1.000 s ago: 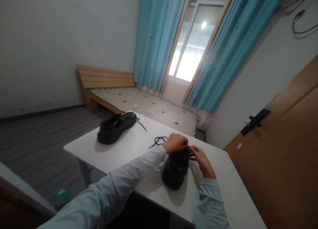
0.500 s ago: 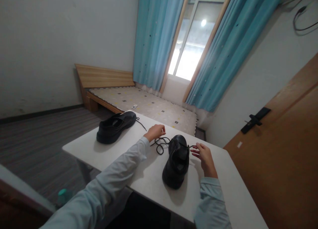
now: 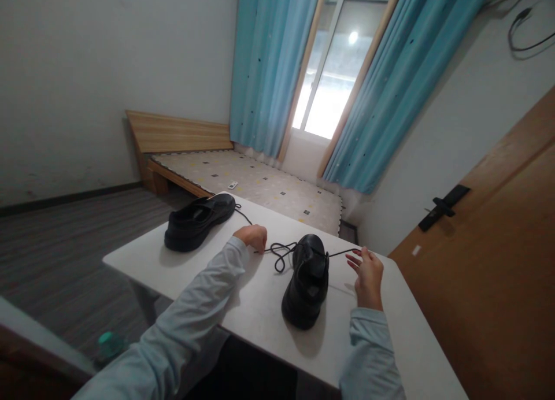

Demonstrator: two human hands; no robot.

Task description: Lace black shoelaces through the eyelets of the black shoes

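Note:
A black shoe (image 3: 306, 281) stands on the white table (image 3: 255, 307), its toe pointing away from me. My right hand (image 3: 366, 273) pinches one end of its shoelace (image 3: 340, 253) between thumb and forefinger, the other fingers loosely bent. That stretch of lace runs nearly straight from the shoe to my fingertips. On the shoe's left side, the rest of the lace (image 3: 280, 255) lies in loose loops. My left hand (image 3: 254, 237) is closed at the far end of those loops, its fingertips partly hidden. A second black shoe (image 3: 197, 223) sits at the table's left, its lace trailing towards my left hand.
Behind the table stands a bed (image 3: 260, 183) with a patterned mattress and a small white object (image 3: 233, 185) on it. A wooden door (image 3: 489, 261) is at the right. A green-capped bottle (image 3: 110, 345) is on the floor at lower left.
My right hand has moved right and slightly up, drawing its lace end out longer and straighter. My left hand has moved left and down to the loose lace end and closed there.

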